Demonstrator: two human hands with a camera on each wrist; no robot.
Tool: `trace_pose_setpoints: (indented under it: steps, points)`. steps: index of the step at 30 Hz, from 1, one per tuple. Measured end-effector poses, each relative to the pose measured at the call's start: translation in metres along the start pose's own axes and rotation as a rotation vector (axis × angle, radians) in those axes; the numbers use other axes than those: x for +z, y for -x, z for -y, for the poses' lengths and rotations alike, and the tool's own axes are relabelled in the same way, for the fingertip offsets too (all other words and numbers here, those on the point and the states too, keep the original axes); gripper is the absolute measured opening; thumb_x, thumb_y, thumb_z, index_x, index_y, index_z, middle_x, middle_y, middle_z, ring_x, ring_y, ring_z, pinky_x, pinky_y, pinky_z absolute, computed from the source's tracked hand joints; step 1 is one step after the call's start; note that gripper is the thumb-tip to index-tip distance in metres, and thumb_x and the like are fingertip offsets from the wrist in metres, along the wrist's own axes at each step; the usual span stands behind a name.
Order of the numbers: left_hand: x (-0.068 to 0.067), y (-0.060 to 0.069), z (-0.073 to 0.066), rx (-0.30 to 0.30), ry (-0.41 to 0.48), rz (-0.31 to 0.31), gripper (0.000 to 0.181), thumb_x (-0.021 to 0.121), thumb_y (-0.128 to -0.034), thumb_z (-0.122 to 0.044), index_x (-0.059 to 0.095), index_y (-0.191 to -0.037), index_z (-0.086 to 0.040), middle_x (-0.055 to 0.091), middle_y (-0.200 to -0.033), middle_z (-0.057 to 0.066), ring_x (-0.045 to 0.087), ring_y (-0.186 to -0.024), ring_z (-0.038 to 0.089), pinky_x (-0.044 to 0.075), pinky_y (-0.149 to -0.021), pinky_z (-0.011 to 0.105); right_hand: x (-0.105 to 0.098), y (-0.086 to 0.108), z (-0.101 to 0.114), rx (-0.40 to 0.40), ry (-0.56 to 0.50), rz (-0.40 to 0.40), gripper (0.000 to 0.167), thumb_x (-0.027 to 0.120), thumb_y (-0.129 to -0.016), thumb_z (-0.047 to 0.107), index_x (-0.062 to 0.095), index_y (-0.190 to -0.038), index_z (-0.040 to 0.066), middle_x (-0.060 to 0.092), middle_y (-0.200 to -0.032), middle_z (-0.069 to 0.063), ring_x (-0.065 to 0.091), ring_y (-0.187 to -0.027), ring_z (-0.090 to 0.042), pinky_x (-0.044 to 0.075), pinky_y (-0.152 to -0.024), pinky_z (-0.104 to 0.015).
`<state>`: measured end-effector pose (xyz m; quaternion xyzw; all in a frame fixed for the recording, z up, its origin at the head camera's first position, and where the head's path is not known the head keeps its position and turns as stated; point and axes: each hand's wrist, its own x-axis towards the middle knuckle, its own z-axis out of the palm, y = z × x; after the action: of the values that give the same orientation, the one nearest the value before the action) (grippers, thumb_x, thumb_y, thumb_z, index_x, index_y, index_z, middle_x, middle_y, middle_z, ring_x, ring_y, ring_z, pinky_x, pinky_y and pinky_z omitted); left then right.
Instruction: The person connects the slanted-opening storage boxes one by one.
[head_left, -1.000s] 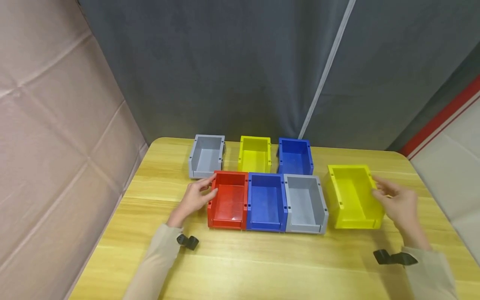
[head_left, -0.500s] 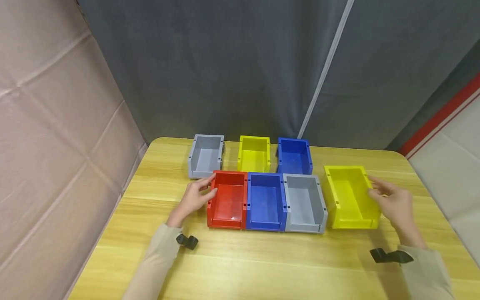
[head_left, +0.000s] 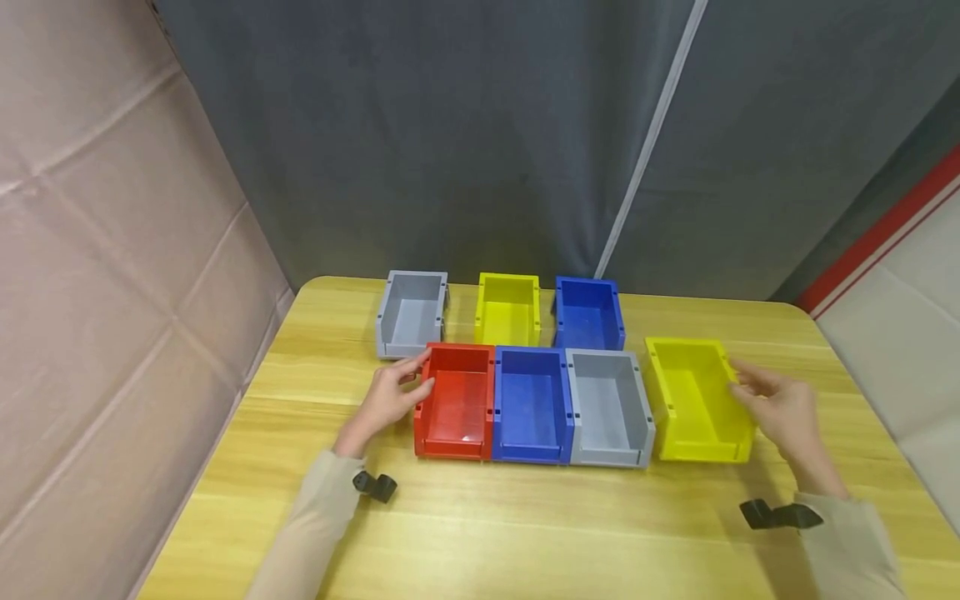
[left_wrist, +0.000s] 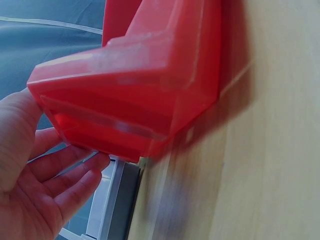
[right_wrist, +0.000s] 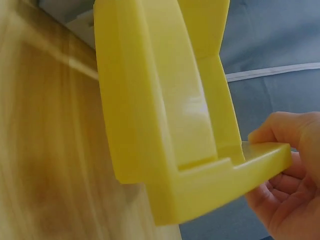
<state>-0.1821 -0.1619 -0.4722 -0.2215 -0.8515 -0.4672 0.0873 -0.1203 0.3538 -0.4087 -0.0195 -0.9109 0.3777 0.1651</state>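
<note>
In the head view, a red storage bin (head_left: 454,402), a blue bin (head_left: 532,403) and a grey bin (head_left: 611,408) stand side by side, touching. My left hand (head_left: 385,395) holds the red bin's left wall, thumb at the rim and fingers against the outside, as the left wrist view also shows. To the right, my right hand (head_left: 780,408) pinches the right wall of a larger yellow bin (head_left: 699,402) between thumb and fingers. That bin stands close beside the grey one, slightly tilted; whether its base touches the table I cannot tell.
Behind the row stand a small grey bin (head_left: 412,315), a small yellow bin (head_left: 508,308) and a small blue bin (head_left: 589,313). All sit on a wooden table (head_left: 480,533). A dark grey curtain (head_left: 450,142) hangs past its far edge.
My right hand has moved left with the larger yellow bin, bringing it nearer the front grey bin. The left hand and the other bins stay in place.
</note>
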Motion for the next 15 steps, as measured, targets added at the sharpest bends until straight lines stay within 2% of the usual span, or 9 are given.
trace_pose_setpoints:
  steps: [10,12,15]
  points:
    - [0.0009,0.0022,0.0014,0.015,-0.008,-0.009,0.05,0.069,-0.0811,0.0,0.052,-0.127,0.008,0.055,-0.123,0.028,0.059,-0.106,0.04,0.055,-0.084,0.038,0.0028,0.0039,-0.0072,0.026,-0.031,0.041,0.038,0.064,-0.088,0.01,0.057,-0.116,-0.015,0.054,-0.079,0.036,0.049,-0.072,0.019,0.045,-0.054,-0.005]
    - [0.0009,0.0018,0.0015,0.015,-0.003,-0.009,0.05,0.069,-0.0811,0.0,0.052,-0.127,0.008,0.055,-0.122,0.028,0.059,-0.105,0.04,0.055,-0.084,0.037,0.0023,0.0037,-0.0061,0.037,-0.006,0.041,0.038,0.063,-0.089,0.012,0.058,-0.117,-0.013,0.062,-0.08,0.025,0.047,-0.072,0.02,0.044,-0.055,-0.004]
    - [0.0015,0.0006,0.0019,0.016,0.01,-0.009,0.05,0.069,-0.0811,0.001,0.052,-0.127,0.008,0.055,-0.123,0.028,0.059,-0.106,0.04,0.055,-0.083,0.037,0.0037,0.0025,-0.0011,0.009,0.072,0.018,0.038,0.061,-0.09,0.016,0.059,-0.119,-0.01,0.07,-0.087,-0.006,0.045,-0.072,0.019,0.042,-0.055,-0.002]
